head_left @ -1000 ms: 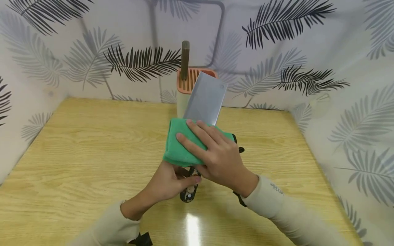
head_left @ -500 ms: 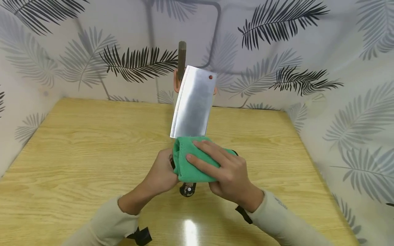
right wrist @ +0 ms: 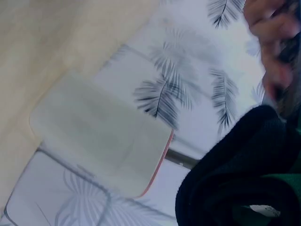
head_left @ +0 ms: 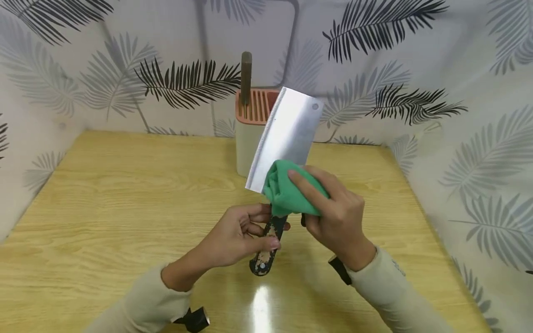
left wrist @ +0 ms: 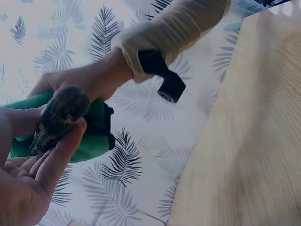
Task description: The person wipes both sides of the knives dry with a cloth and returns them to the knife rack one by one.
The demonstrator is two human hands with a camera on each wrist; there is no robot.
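A cleaver is held up over the table, its broad steel blade (head_left: 289, 127) tilted up and to the right. My left hand (head_left: 239, 236) grips its worn black handle (head_left: 266, 254) between thumb and fingers; the left wrist view shows the handle's end (left wrist: 66, 106) close up. A folded green cloth (head_left: 291, 189) lies over the lower blade where it meets the handle. My right hand (head_left: 335, 208) holds this cloth, fingers on top, thumb mostly hidden. In the right wrist view the cloth's dark edge (right wrist: 225, 160) fills the lower right.
Behind the blade stands a cream knife block (head_left: 246, 148) with an orange slotted top, a dark-handled knife (head_left: 246, 78) upright in it. The wooden table (head_left: 145, 185) meets leaf-patterned sheeting (head_left: 354, 78) at the back and sides.
The cleaver has turned its other broad face and swung rightward, uncovering the block's top. My right hand and the cloth have shifted right, and more of the handle shows.
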